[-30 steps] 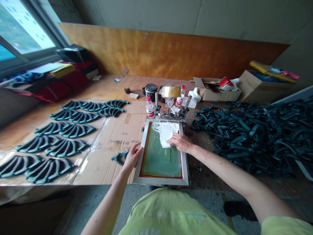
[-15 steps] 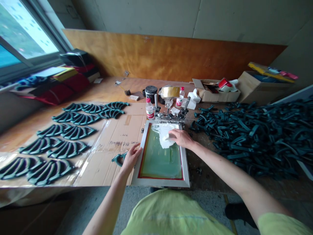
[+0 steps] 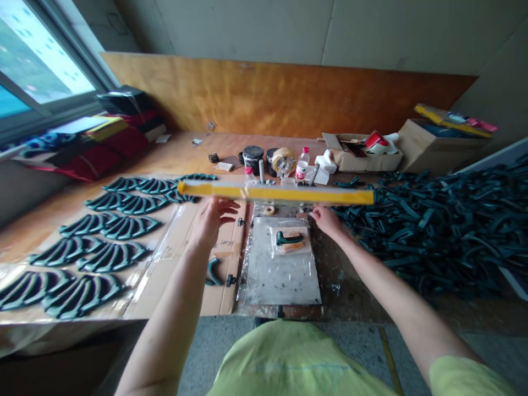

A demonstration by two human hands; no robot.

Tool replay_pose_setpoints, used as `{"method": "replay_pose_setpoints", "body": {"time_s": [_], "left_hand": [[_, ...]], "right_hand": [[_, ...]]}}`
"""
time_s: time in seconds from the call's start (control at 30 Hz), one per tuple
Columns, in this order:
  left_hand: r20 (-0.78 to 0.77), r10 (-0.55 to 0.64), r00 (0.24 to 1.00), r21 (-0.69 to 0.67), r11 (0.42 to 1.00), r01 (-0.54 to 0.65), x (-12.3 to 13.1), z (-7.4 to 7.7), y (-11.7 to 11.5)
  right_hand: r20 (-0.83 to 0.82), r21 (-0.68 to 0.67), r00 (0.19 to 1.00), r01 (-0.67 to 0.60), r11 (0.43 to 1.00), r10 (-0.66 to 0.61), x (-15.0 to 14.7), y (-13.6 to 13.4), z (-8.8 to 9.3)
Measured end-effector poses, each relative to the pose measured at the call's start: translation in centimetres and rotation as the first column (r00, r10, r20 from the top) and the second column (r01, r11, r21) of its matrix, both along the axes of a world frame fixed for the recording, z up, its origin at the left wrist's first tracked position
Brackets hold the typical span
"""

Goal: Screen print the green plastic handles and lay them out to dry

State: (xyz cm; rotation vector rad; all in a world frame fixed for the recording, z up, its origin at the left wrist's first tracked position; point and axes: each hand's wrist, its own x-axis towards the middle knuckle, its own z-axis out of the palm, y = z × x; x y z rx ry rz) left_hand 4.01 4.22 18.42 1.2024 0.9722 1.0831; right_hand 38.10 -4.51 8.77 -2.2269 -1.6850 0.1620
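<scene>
The screen printing frame (image 3: 276,193) is tilted up nearly edge-on, its yellow-taped edge facing me across the view. My left hand (image 3: 214,220) is just below the left part of that edge, fingers stretched and apart; whether it touches the frame I cannot tell. My right hand (image 3: 326,221) is closed beside the top right of the grey base plate (image 3: 284,280); what its fingertips hold, if anything, is hidden. On the plate, a dark green curved handle piece (image 3: 289,238) lies in a tan holder under clear film. Another green piece (image 3: 213,272) lies on cardboard to the left.
Fanned rows of green pieces (image 3: 113,256) cover the cardboard at left. A large heap of them (image 3: 433,231) fills the right. Behind stand a black tub (image 3: 253,158), a red-capped bottle (image 3: 302,165), tape rolls (image 3: 282,161) and a carton (image 3: 367,161).
The screen frame has swung up from flat, uncovering the plate and the green piece. My left hand rose with its fingers spreading; my right hand left the white pad and moved rightward.
</scene>
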Motion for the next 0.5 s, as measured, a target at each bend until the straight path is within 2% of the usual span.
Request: {"method": "replay_pose_setpoints", "body": {"time_s": [0.07,0.1,0.17,0.2,0.27,0.3,0.33,0.37,0.43,0.47,0.5], "left_hand": [[0.002,0.025,1.000,0.016,1.000,-0.025,0.9,0.9,1.1],[0.010,0.054,0.998,0.025,0.998,-0.054,1.1,0.9,1.1],[0.023,0.108,0.994,0.020,0.994,-0.109,1.2,-0.2,0.0],[0.011,0.101,0.995,-0.020,0.995,-0.101,1.3,-1.3,-1.2],[-0.054,-0.027,0.998,-0.211,0.977,0.016,1.5,-4.2,-4.6],[-0.093,-0.159,0.983,-0.367,0.923,0.114,1.6,-5.8,-6.4],[-0.086,-0.279,0.956,-0.495,0.845,0.202,1.9,-7.4,-8.3],[-0.047,-0.320,0.946,-0.563,0.791,0.239,2.0,-8.8,-9.9],[0.018,-0.277,0.961,-0.639,0.736,0.224,1.7,-11.2,-12.2],[0.017,-0.211,0.977,-0.657,0.734,0.170,1.0,-12.1,-12.7],[-0.020,-0.136,0.991,-0.674,0.734,0.087,-0.1,-12.9,-12.8]], "right_hand": [[-0.053,-0.034,0.990,-0.130,0.991,0.128,-1.6,-1.6,-2.2],[-0.070,-0.043,0.978,-0.198,0.979,0.195,-2.5,-2.1,-3.0],[-0.065,-0.048,0.953,-0.298,0.953,0.295,-4.3,-2.7,-3.6],[-0.048,-0.043,0.949,-0.312,0.949,0.310,-5.2,-3.0,-3.5],[-0.019,0.000,0.954,-0.300,0.954,0.300,-7.3,-3.6,-2.7],[0.000,0.038,0.954,-0.298,0.954,0.299,-8.7,-4.1,-2.2],[0.028,0.080,0.947,-0.322,0.943,0.321,-10.1,-4.7,-1.8],[0.064,0.118,0.927,-0.375,0.919,0.370,-11.6,-5.4,-1.6],[0.128,0.135,0.814,-0.581,0.803,0.567,-14.0,-6.6,-1.5],[0.140,0.111,0.746,-0.666,0.738,0.651,-14.4,-7.1,-1.6],[0.135,0.061,0.703,-0.709,0.702,0.698,-14.0,-7.5,-1.7]]}}
